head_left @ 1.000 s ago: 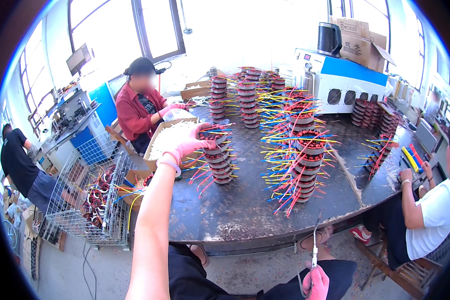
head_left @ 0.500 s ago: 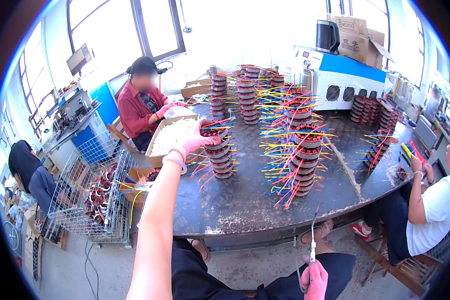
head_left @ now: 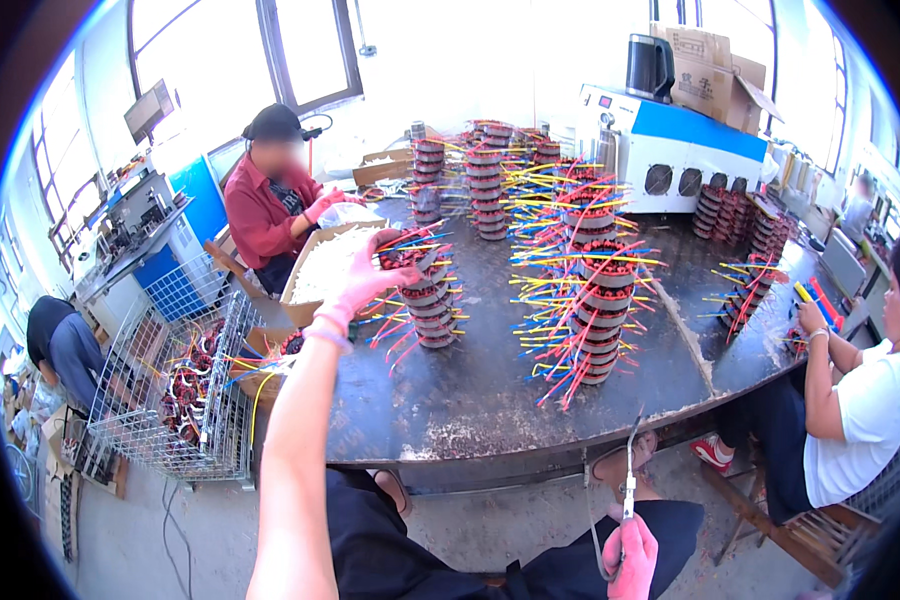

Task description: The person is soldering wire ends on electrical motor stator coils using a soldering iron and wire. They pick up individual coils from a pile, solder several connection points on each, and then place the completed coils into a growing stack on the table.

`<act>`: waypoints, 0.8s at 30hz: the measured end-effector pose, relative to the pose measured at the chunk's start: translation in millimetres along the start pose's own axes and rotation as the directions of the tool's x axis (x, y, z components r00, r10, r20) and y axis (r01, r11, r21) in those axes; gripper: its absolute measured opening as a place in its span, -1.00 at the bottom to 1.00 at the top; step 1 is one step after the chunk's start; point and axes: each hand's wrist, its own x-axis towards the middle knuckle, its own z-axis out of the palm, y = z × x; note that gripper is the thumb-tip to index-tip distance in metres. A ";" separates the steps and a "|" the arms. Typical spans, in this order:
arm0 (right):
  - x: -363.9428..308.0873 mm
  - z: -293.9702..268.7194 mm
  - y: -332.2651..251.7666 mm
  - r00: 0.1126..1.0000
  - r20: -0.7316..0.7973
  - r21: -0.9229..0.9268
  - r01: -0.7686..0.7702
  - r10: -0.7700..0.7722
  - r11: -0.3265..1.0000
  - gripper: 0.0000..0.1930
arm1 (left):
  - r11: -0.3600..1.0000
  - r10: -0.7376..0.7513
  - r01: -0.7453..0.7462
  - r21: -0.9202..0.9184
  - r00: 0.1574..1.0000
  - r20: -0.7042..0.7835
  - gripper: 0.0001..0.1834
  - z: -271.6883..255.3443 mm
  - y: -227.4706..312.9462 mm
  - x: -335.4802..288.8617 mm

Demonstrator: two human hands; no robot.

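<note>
My left hand [head_left: 358, 288] reaches over the table in a pink glove, thumb and fingers closed round the top wound motor stator [head_left: 410, 240] of a short stack. Red, blue and yellow wire leads stick out from this stack [head_left: 434, 318]. Down by my lap, my right hand [head_left: 632, 556], also gloved, grips a slim metal torch [head_left: 630, 488] with a thin bent nozzle pointing up and a hose trailing from its lower end. Just right of the left hand's stack stands a taller stator stack [head_left: 602, 315] with many coloured leads.
More stator stacks [head_left: 487, 195] stand farther back on the dark table [head_left: 470, 420]. A blue-and-white machine [head_left: 685, 150] carries a kettle and a carton. At left are a box of white pieces [head_left: 320, 268] and a wire cage [head_left: 170, 420]. Co-workers sit at left [head_left: 265, 205] and right [head_left: 860, 425].
My left hand's grip on the top stator has shifted, with the thumb now across its near side. My right hand still holds the torch low. The whole view has shifted slightly.
</note>
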 end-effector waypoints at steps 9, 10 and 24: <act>1.6 -12.2 -1.6 0.996 -0.029 -0.014 -0.080 0.080 0.997 -0.59 | 0.964 0.026 -0.117 0.239 0.936 0.352 0.00 34.3 -23.4 -166.9; 1.2 -11.8 -1.1 0.996 -0.024 -0.015 -0.090 0.089 0.996 -0.59 | 0.961 0.003 -0.102 0.259 0.933 0.360 -0.01 42.7 -28.9 -174.4; -2.7 -2.1 -0.6 0.998 -0.055 -0.095 -0.011 0.005 0.995 -0.59 | 0.698 0.288 -0.283 0.658 0.952 0.105 0.16 19.9 -14.2 -20.4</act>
